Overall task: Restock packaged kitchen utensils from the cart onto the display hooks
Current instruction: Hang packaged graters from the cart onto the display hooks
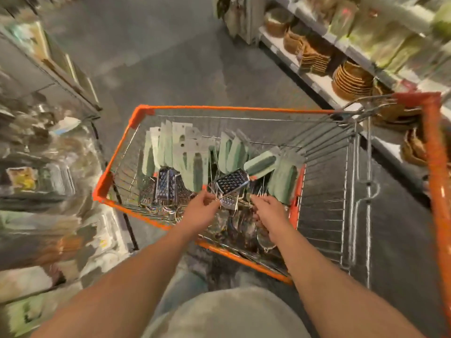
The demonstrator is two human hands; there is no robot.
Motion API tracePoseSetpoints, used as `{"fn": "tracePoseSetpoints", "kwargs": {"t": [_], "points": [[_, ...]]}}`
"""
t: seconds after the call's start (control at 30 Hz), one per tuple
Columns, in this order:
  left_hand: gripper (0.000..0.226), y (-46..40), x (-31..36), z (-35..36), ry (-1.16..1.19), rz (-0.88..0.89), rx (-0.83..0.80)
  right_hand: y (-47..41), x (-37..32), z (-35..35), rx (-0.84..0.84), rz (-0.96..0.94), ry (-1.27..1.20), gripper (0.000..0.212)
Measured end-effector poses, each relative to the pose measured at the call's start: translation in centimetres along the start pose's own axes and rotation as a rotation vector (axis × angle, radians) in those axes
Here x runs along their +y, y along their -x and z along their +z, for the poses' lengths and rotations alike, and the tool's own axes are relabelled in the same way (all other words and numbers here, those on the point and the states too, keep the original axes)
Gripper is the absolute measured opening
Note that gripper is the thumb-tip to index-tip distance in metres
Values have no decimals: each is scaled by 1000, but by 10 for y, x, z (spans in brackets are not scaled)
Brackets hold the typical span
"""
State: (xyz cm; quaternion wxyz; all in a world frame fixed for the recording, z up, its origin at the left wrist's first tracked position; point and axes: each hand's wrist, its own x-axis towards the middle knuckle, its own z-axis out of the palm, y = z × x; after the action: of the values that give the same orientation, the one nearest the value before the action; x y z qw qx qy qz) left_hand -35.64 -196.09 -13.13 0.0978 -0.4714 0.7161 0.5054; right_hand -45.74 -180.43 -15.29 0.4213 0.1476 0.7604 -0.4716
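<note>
Step in hand: picking stock from cart [146,111]. Grater [233,181] apparently pinched by left hand [201,211] and right hand [267,211], fingers curled; lift-out is required next

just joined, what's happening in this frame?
A person stands over an orange-rimmed wire cart in a shop aisle. The cart holds packaged graters with green handles on card backings. Both hands are down in it: the left hand and right hand seem to be pinching the wire utensils below the graters, though blur hides the grip. Nothing is lifted out yet.
</note>
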Motion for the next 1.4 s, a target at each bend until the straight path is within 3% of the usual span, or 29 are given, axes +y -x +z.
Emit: {"fn": "tracePoseSetpoints", "kwargs": {"t": [0.13,0.23,0.4,0.57,0.63,0.77,0.9,1.0,1.07,1.13,1.27,1.4], "points": [[23,-25,-3,-3,8,-118,-13,-17,-13,11,-61,62,28,27],[23,-48,-4,-4,16,-104,-18,-28,-29,28,-68,87,23,25],[34,-73,1,-16,10,-56,-85,-37,-41,52,31,97,7,46],[11,-90,4,-35,4,-66,-236,-51,-57,73,202,198,-159,50],[13,-93,5,-41,-52,-57,-337,-59,-65,74,232,263,-272,38],[4,-96,0,-50,-92,-39,-534,-65,-75,75,236,330,-437,42],[9,-98,4,-57,-80,23,-588,-76,-68,77,233,287,-500,43],[32,-99,2,-69,22,13,-559,-67,-75,78,235,189,-585,30],[33,-101,-3,-78,77,4,-506,-63,-74,78,197,123,-654,47],[19,-103,-7,-85,153,-32,-408,-56,-74,80,145,108,-705,67],[23,-116,-14,-95,293,-139,-200,-41,-78,89,5,130,-622,32],[21,-128,-21,-102,428,-139,-122,-36,-81,104,-25,134,-569,40]]}}
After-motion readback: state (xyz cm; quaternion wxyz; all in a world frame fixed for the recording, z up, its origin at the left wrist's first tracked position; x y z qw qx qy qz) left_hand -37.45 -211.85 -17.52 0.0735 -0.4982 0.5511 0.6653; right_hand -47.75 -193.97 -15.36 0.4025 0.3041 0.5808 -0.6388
